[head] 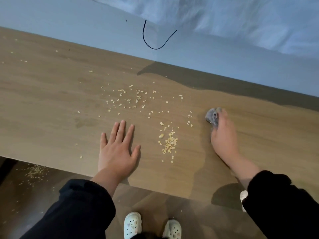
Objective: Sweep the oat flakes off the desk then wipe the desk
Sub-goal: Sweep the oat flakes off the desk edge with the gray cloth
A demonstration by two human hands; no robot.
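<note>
Down at the far left, below the desk's near edge, a scatter of fallen flakes (34, 173) is lying on the dark floor (155, 200). The wooden desk (51, 100) is running across against a pale wall (69, 23), with a few stray bits dotting its left end. Towards the middle, loose oat flakes (131, 99) are lying thinly spread over the desktop.

Just nearer than them, the person's left hand (117, 152) is resting palm-down on the wood, fingers straight and fanned apart, holding nothing. A black sleeve (82, 204) is covering the forearm. To the right of the thumb, and not touching it, a small heap of oats (170, 143) is sitting close to the near edge. Above, on the wall, a black cord (155, 47) is hanging in a loop.

Further right, the right hand (223, 135) is pressing down on a bunched grey cloth (212, 116), its fingers curling over the cloth, which is poking out past the fingertips. The desk from this hand rightwards is looking slightly darker than the rest. Down on the floor between the two arms, a pair of white clogs (133, 223) is standing. White fabric (241, 18) is hanging at the top right.
</note>
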